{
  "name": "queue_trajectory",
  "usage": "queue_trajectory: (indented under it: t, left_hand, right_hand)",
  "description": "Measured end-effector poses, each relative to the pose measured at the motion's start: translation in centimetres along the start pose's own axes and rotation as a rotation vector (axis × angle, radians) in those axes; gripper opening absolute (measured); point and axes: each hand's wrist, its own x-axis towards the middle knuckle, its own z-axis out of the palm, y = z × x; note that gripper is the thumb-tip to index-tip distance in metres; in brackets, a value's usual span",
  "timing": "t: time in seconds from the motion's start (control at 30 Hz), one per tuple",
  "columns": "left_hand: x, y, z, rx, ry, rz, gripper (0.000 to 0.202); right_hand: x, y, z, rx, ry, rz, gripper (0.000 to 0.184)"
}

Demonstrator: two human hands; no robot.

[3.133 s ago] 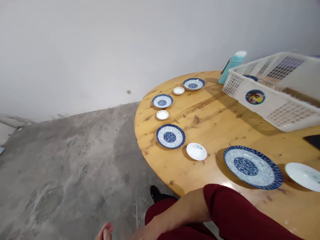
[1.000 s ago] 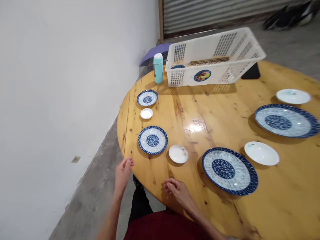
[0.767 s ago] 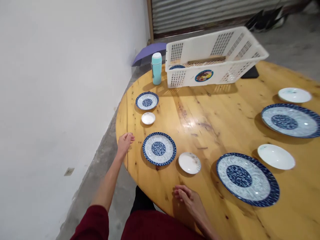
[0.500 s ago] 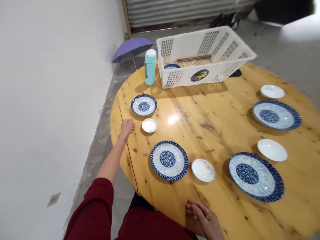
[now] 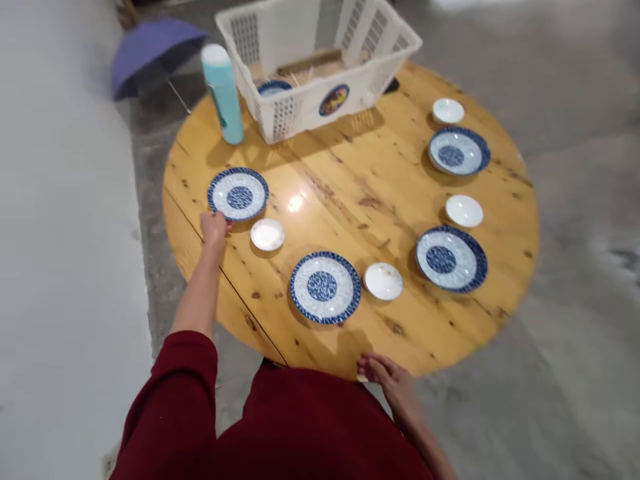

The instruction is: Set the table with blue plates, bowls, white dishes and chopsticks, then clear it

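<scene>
A round wooden table (image 5: 410, 193) stands on a grey concrete floor (image 5: 575, 300), its left side facing a pale wall (image 5: 65, 267). A dark seam crosses the tabletop near its left edge, and light glints off the varnish. An open purple umbrella (image 5: 150, 50) rests beyond the table, beside the wall.

At the far side, a white basket (image 5: 310, 110) with a round sticker (image 5: 334, 100) holds brown sticks (image 5: 310, 61) and a blue-rimmed piece (image 5: 274, 88), partly hiding a dark object (image 5: 393, 85) behind it. A turquoise bottle (image 5: 225, 93) stands just left of the basket. Blue-rimmed plates and white dishes alternate around the near half: the left plate (image 5: 240, 196), left dish (image 5: 267, 235), near plate (image 5: 323, 287), near dish (image 5: 383, 281), right plate (image 5: 443, 259), right dish (image 5: 465, 211), far plate (image 5: 453, 153) and far dish (image 5: 448, 111).

The left hand (image 5: 214, 228), fingers curled narrow, is at the near-left rim of the left plate, which lies in front of the bottle; whether it grips the rim cannot be told. The right hand (image 5: 393, 383), loosely bent with the thumb apart, is at the table's near edge, nearest the near plate and near dish.

Half a second earlier, the left hand was beside the left dish, short of the plate. The view has since swung right, bringing the table's curved right edge into sight; the tableware keeps its order.
</scene>
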Motion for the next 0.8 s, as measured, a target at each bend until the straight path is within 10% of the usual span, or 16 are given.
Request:
queue_trajectory:
  t: [0.17, 0.37, 0.57, 0.8]
  left_hand:
    - [-2.9, 1.6, -2.9, -0.011, 0.056, 0.012, 0.018]
    - [-12.0, 2.3, -6.5, -0.011, -0.053, 0.156, 0.019]
    - [-21.8, 2.3, -3.4, 0.097, -0.387, 0.078, 0.028]
    - [-27.3, 0.8, 1.2, 0.166, -0.603, 0.081, 0.032]
  right_hand:
    - [0.6, -2.8, -0.2, -0.001, 0.073, -0.093, 0.052]
    - [1.8, -8.5, 1.6, 0.034, -0.004, -0.334, 0.048]
    - [2.9, -12.1, 2.9, 0.014, -0.082, -0.482, 0.053]
    - [3.9, -9.6, 0.4, -0.35, 0.04, -0.577, 0.045]
